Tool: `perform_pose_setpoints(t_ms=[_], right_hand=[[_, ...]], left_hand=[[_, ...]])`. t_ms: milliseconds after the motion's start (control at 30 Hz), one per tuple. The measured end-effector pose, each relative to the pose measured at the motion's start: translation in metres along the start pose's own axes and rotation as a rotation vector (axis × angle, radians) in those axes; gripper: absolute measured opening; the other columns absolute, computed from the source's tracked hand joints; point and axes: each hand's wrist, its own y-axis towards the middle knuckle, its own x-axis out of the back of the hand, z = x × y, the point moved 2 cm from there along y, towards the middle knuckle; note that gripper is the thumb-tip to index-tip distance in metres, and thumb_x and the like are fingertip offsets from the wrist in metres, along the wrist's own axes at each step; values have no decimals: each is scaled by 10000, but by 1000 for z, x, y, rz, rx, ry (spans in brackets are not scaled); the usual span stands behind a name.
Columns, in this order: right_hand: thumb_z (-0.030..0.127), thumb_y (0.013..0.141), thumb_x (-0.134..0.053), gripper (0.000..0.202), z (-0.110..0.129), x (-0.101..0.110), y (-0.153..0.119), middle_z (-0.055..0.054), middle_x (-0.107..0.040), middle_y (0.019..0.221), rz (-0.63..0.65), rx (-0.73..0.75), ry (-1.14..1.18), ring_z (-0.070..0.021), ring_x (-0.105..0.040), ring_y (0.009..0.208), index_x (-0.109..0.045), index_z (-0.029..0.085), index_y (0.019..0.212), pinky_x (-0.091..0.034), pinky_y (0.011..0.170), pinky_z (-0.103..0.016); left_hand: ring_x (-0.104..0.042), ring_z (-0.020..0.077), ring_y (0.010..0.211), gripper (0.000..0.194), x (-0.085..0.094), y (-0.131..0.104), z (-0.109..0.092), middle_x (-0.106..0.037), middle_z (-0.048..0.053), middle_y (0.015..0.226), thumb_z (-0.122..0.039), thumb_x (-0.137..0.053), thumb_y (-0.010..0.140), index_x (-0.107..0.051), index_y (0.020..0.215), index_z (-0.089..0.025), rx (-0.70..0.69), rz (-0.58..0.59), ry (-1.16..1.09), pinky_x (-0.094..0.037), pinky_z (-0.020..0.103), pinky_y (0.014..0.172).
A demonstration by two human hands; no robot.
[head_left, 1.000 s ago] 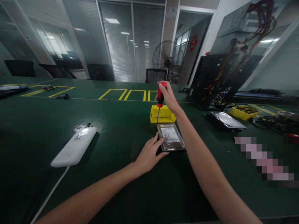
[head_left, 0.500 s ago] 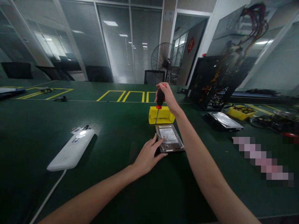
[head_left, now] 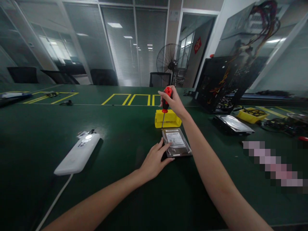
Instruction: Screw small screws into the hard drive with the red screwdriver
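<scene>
A silver hard drive (head_left: pixel 176 141) with a white label lies flat on the green table. My left hand (head_left: pixel 156 158) grips its near left corner, some fingers on the top face and the thumb along the near edge. In my right hand (head_left: pixel 174 99) is a red and black screwdriver (head_left: pixel 165 104), held nearly upright by the handle. Its tip comes down at the drive's far left corner; whether it sits in a screw is too small to tell. Just behind the drive stands a yellow bin (head_left: pixel 168 119).
To the left lies a white power bank-like device (head_left: pixel 78 154) with a cable. An open computer case (head_left: pixel 223 83) stands back right. Nearer are another hard drive (head_left: pixel 233 124), a yellow tray (head_left: pixel 252 115) with parts, tangled cables (head_left: pixel 276 125) and a blurred-out strip (head_left: pixel 271 163).
My right fingers have shifted around the screwdriver handle, baring more of its red top. The left hand stays on the hard drive. The whole view has slid slightly.
</scene>
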Motion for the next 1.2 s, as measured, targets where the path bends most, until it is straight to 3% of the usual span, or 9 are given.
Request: perform_pose_setpoints(t_ms=[233,500,633,867,1067,1200], right_hand=[[553,877,-403,333,-2,1,-2,-3,-512,768,39,-24,2,-119,-569,600,-429,256,1025,-510,596,-306],[488,807,-561,354,-3,2,3,-8,-539,860,31,-22,-28,-114,-610,674,-418,223,995,-532,686,-304],[433,792,-602,336,4,2,0,0,-542,809,57,-35,-30,-111,-596,655,-395,218,945,-521,680,-303],[420,837,-544,360,5,7,0,14,-497,795,93,-19,-32,-119,-572,645,-367,278,1117,-515,665,-319],[499,887,-396,300,-3,11,3,3,-506,800,95,-84,50,-115,-559,652,-401,271,1082,-510,665,-325],[506,865,-444,327,0,14,2,-7,-528,855,84,-94,39,-105,-559,664,-437,252,1072,-517,699,-325]], left_hand=[[-234,313,1379,627,2,-1,-2,-153,52,1542,-466,-519,876,-260,1431,-332,21,10,-1,-297,523,1078],[-240,315,1377,623,1,0,-1,-157,46,1541,-474,-517,875,-264,1429,-339,17,5,1,-299,526,1078],[-246,299,1377,616,0,0,0,-183,55,1535,-443,-540,871,-289,1421,-330,-13,-20,-5,-283,499,1094],[-255,311,1372,619,1,-1,0,-173,55,1537,-444,-536,872,-280,1423,-328,-17,-19,-9,-301,522,1076],[-248,316,1374,623,2,0,-1,-167,56,1538,-451,-542,867,-284,1421,-330,-5,-6,5,-295,524,1078],[-243,315,1375,617,2,0,-2,-163,61,1538,-441,-535,875,-283,1424,-316,-10,-5,8,-298,523,1076]])
